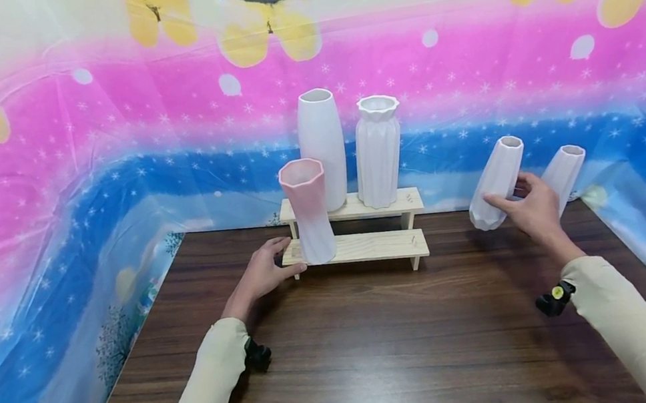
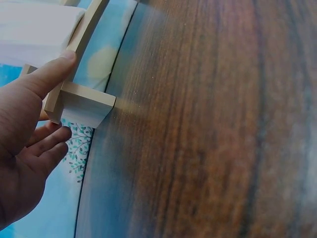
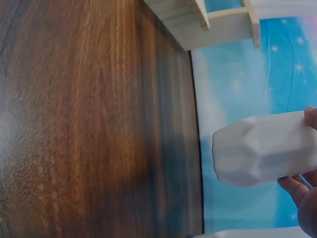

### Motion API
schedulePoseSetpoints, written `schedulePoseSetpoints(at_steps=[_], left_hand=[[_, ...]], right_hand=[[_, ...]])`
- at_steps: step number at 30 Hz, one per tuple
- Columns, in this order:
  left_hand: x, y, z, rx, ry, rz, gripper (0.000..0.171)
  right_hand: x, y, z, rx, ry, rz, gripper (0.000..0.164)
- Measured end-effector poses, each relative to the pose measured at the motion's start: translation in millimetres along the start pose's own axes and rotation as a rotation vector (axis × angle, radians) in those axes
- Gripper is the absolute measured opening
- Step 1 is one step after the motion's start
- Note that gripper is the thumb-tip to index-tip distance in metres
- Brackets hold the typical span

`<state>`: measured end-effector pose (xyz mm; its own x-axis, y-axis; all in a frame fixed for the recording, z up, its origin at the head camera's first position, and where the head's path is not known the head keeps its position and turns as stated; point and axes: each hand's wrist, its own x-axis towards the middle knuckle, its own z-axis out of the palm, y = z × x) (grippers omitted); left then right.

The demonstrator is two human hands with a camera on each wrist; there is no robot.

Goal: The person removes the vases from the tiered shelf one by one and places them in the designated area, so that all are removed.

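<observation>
My right hand (image 1: pixel 535 205) grips a white faceted vase (image 1: pixel 497 187) by its side; the vase tilts, and in the right wrist view its base (image 3: pixel 237 151) looks lifted off the table. A second slim white vase (image 1: pixel 564 172) stands just behind that hand, partly hidden. My left hand (image 1: pixel 265 269) pinches the left end of a two-step wooden stand (image 1: pixel 377 245), thumb on top and fingers beneath. On the lower step stands a pink-to-white vase (image 1: pixel 308 210). Behind it, the upper step carries a tall smooth white vase (image 1: pixel 322 141) and a ribbed white vase with a ruffled rim (image 1: pixel 379 154).
The dark wood table (image 1: pixel 366 357) stretches in front of the stand. A printed pink and blue cloth (image 1: pixel 179 111) hangs round the back and sides, close to the table's edges.
</observation>
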<state>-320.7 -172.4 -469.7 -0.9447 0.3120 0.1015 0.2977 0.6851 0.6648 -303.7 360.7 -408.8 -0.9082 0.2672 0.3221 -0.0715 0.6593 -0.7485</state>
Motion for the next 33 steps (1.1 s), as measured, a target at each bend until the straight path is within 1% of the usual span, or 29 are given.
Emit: schedulePoseSetpoints(at_steps=[6,13,21,26,29,33], left_hand=[[0.3,0.1,0.5,0.007,-0.001,-0.006,0.084],[1.0,0.1,0.1,0.009,-0.01,-0.019,0.084],[1.7,0.7,-1.6,0.018,-0.011,-0.005,0.085],[1.4,0.5,-1.0,0.018,-0.013,-0.012,0.085],[1.3,0.1,-0.7,0.017,-0.01,-0.013,0.084],[1.4,-0.6,-1.2,0.016,-0.006,0.008,0.084]], right_hand=[[-2,12,0,0.01,0.017,0.026,0.084],[-1,23,2,-0.017,0.055,0.051,0.083],[1,31,4,-0.021,0.079,0.089,0.083],[1,36,5,-0.025,0.094,0.115,0.082],[2,39,4,-0.027,0.111,0.119,0.08],[3,41,4,-0.025,0.124,0.112,0.078]])
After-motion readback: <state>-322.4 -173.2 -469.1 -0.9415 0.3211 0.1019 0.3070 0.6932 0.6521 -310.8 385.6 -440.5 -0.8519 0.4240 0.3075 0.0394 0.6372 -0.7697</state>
